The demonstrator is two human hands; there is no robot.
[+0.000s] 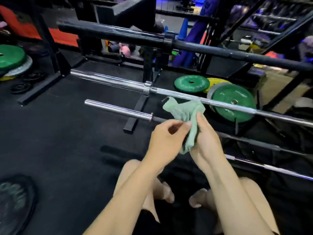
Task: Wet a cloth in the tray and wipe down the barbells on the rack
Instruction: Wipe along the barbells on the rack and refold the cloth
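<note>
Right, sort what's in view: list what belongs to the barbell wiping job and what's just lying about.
Part of the job:
- green cloth, held in both hands: left hand, right hand
- black barbell
- long chrome barbell
- short chrome barbell

Just lying about:
- green weight plates
- yellow plate
- blue cone

No tray is in view.

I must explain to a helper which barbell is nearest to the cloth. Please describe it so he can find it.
Start at the black rack holding bars in tiers. The black barbell lies on top; go one tier down to the chrome barbell. The green cloth is raised against it, and it alone is bright chrome from end to end.
</note>
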